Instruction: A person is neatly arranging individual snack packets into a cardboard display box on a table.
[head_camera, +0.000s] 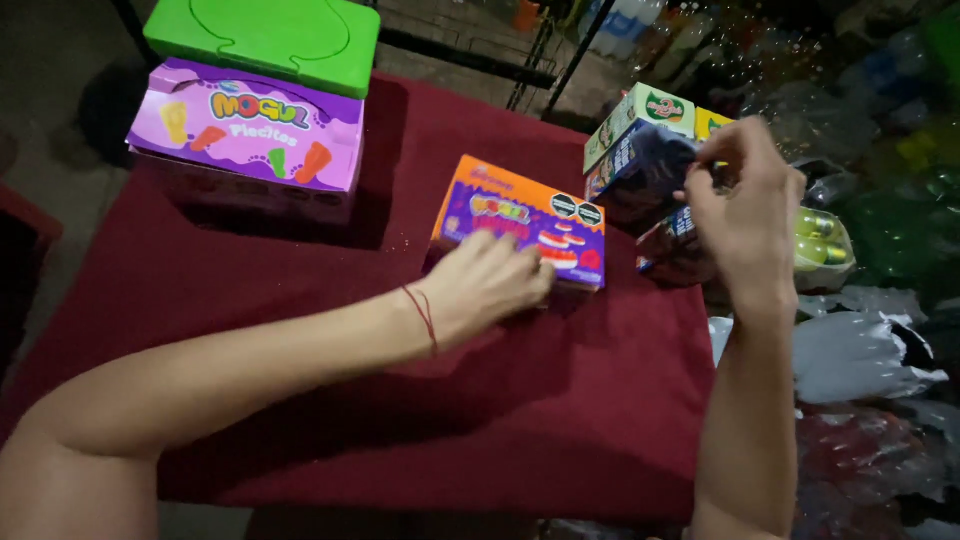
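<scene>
My left hand (488, 285) rests on the near side of an orange and purple sweets box (520, 217) that lies on the dark red tablecloth (560, 400); its fingers curl against the box's front face. Raised at the table's right edge, my right hand (745, 215) grips a dark blue packet (650, 165) among the stacked boxes. A thin red string circles my left wrist.
A larger purple sweets box (250, 130) with a green lid (270, 35) on top stands at the back left. Green and yellow cartons (640, 115) sit at the back right. Plastic-wrapped bottles (860, 250) crowd the floor to the right.
</scene>
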